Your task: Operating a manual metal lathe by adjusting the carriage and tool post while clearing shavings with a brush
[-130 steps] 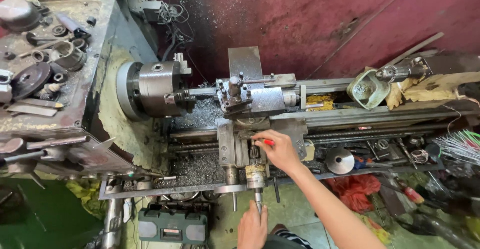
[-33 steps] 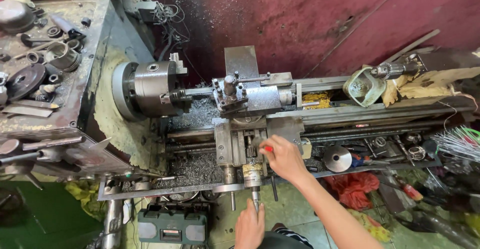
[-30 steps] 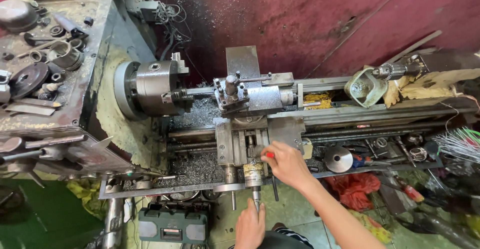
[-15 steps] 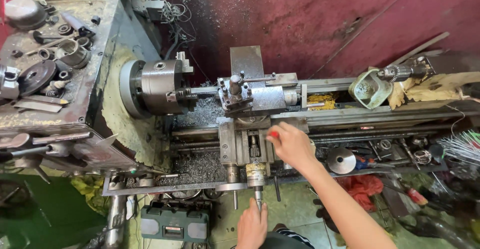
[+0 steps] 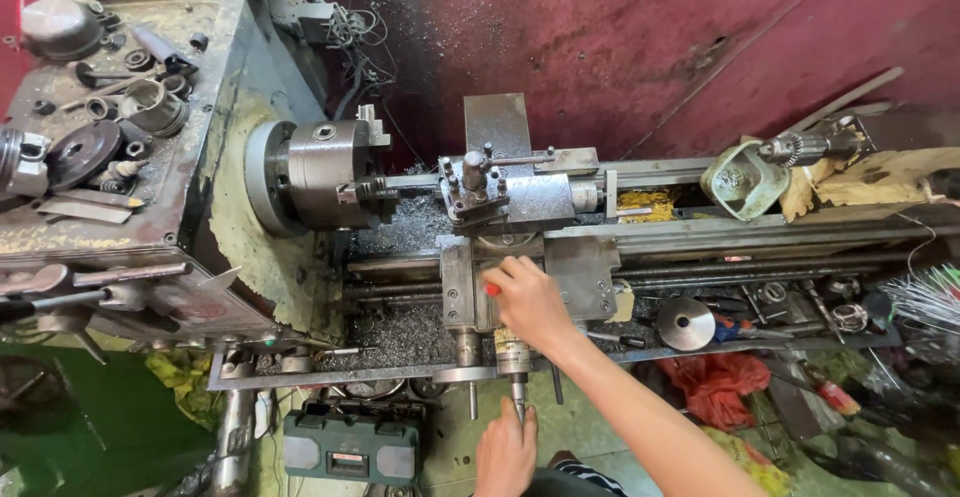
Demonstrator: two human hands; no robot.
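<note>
A metal lathe fills the view from above, with its three-jaw chuck (image 5: 320,172) at the left and the tool post (image 5: 475,182) just right of it. My right hand (image 5: 528,302) rests on the carriage apron (image 5: 580,272), fingers closed around a red-tipped lever (image 5: 491,288). My left hand (image 5: 505,447) sits below it and grips the lower end of the cross-slide handle (image 5: 513,372). Grey metal chips (image 5: 395,327) lie in the bed under the chuck.
The headstock top (image 5: 100,127) carries several gears, rings and tools. A green case (image 5: 350,444) lies on the floor below the chip tray. At the right are a drill chuck (image 5: 795,147), a pale green guard (image 5: 745,179), rags, a red bag (image 5: 720,387) and loose wires (image 5: 925,297).
My right hand has stayed on the red-tipped lever and my left on the handle. The carriage has crept a little toward the chuck and the view has shifted slightly.
</note>
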